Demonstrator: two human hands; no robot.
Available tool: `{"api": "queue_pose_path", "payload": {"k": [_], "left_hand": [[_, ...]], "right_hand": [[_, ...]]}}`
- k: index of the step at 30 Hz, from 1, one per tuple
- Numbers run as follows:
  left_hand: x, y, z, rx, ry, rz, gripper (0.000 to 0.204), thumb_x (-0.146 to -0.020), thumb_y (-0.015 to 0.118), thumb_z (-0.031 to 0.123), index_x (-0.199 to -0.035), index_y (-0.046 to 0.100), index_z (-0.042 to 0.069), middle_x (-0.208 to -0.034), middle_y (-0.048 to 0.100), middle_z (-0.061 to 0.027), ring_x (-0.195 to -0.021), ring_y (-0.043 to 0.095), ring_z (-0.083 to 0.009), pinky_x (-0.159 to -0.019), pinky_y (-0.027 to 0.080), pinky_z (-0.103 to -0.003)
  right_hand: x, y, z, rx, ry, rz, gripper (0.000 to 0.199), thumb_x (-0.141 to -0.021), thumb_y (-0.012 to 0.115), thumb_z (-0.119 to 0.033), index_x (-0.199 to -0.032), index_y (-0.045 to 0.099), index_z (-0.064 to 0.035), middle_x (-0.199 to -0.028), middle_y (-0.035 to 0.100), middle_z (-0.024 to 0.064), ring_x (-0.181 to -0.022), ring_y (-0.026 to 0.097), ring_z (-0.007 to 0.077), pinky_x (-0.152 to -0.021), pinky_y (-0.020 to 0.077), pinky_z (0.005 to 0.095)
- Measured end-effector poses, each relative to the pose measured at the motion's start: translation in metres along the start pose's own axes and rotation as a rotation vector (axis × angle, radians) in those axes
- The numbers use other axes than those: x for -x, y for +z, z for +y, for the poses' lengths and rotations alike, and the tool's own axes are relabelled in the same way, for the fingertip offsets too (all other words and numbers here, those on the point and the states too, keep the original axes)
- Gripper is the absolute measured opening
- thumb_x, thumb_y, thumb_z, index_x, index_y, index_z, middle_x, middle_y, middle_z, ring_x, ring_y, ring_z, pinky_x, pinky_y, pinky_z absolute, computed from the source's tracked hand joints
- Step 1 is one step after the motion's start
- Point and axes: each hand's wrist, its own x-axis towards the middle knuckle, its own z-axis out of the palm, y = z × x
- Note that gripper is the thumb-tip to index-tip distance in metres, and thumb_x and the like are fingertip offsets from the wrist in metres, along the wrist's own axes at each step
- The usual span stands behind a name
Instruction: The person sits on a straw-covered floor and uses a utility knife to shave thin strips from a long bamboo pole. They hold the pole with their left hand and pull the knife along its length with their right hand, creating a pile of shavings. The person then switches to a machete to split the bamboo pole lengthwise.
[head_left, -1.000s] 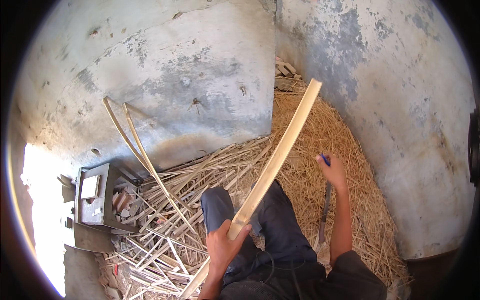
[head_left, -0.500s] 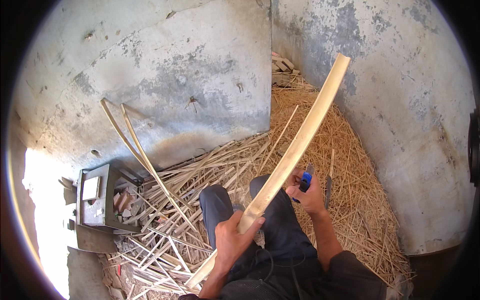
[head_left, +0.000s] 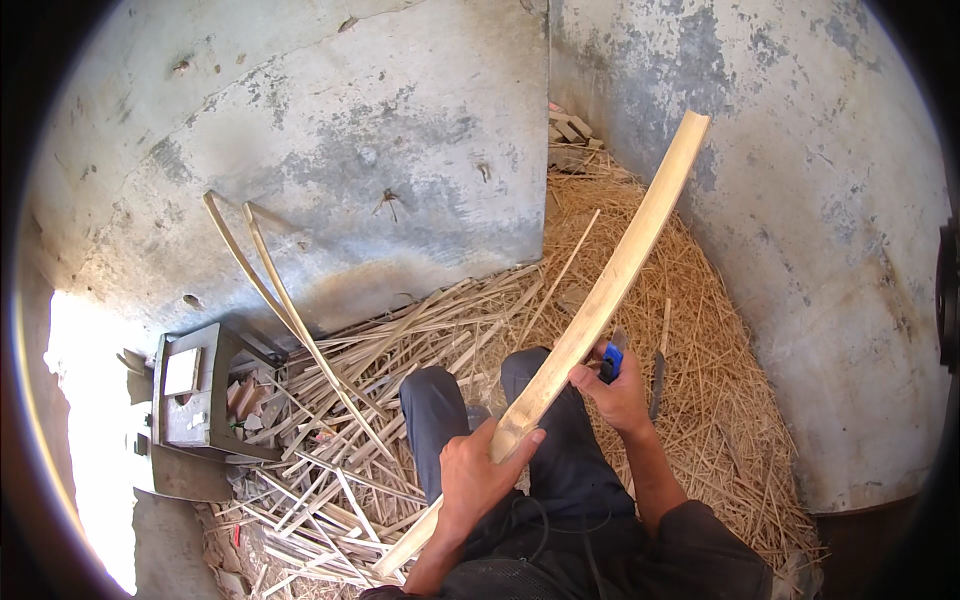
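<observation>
A long split bamboo strip [head_left: 632, 252], pale and hollowed along its inner face, slants from my lap up toward the far right. My left hand [head_left: 484, 470] is closed around its lower part, thumb on the near edge. My right hand [head_left: 616, 393] is closed on a blue and black utility knife [head_left: 611, 361], with a short grey blade at its upper end. The right fingers are partly hidden behind the strip, and the thumb is at the strip's right edge. Both hands are above my dark trousers [head_left: 560, 440].
Loose bamboo strips [head_left: 400, 350] litter the floor on the left, and fine shavings [head_left: 720, 430] pile up on the right. Two long strips [head_left: 285, 300] lean on the grey wall [head_left: 330, 130]. A dark wooden box [head_left: 215, 395] holds broken pieces. A dark long blade-like tool [head_left: 657, 385] stands in the shavings.
My right hand has moved in against the strip, its thumb now at the edge. The strip and my left hand have shifted slightly to the right.
</observation>
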Motion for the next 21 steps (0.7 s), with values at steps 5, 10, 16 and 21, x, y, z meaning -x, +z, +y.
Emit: {"api": "queue_pose_path", "payload": {"k": [5, 10, 16, 21], "left_hand": [[-0.002, -0.001, 0.004, 0.091, -0.03, -0.034, 0.041, -0.089, 0.085, 0.036, -0.09, 0.074, -0.004, -0.061, 0.064, -0.0176, -0.051, 0.064, -0.0258, -0.052, 0.046, -0.039], [-0.004, -0.007, 0.013, 0.221, -0.056, -0.048, 0.038, -0.09, 0.084, 0.03, -0.105, 0.075, -0.004, -0.066, 0.069, -0.015, -0.055, 0.063, -0.0169, -0.056, 0.048, -0.036], [-0.005, -0.01, 0.014, 0.215, -0.028, -0.053, 0.042, -0.091, 0.085, 0.036, -0.108, 0.075, -0.001, -0.069, 0.07, -0.0177, -0.061, 0.071, -0.0349, -0.058, 0.053, -0.041], [-0.005, -0.005, 0.012, 0.166, 0.033, -0.005, 0.044, -0.089, 0.085, 0.04, -0.098, 0.071, -0.001, -0.067, 0.068, -0.018, -0.06, 0.069, -0.0383, -0.056, 0.052, -0.043]], "right_hand": [[0.002, 0.011, -0.003, -0.193, -0.219, 0.015, 0.034, -0.097, 0.077, -0.028, -0.115, 0.065, -0.0005, -0.088, 0.063, -0.0002, -0.074, 0.057, 0.0095, -0.066, 0.0446, 0.0235], [0.016, 0.005, -0.006, 0.152, -0.372, 0.012, 0.037, -0.095, 0.079, -0.032, -0.111, 0.066, -0.0021, -0.084, 0.065, 0.0044, -0.07, 0.062, 0.0142, -0.064, 0.0487, 0.0279], [0.018, 0.01, -0.02, 0.699, -0.655, -0.067, 0.033, -0.091, 0.082, -0.037, -0.098, 0.073, -0.006, -0.075, 0.066, 0.0067, -0.06, 0.067, 0.0259, -0.053, 0.051, 0.0363], [0.019, 0.014, -0.026, 0.818, -0.724, -0.058, 0.032, -0.09, 0.082, -0.038, -0.098, 0.074, -0.0078, -0.074, 0.066, 0.0044, -0.059, 0.066, 0.023, -0.052, 0.0502, 0.0349]]}}
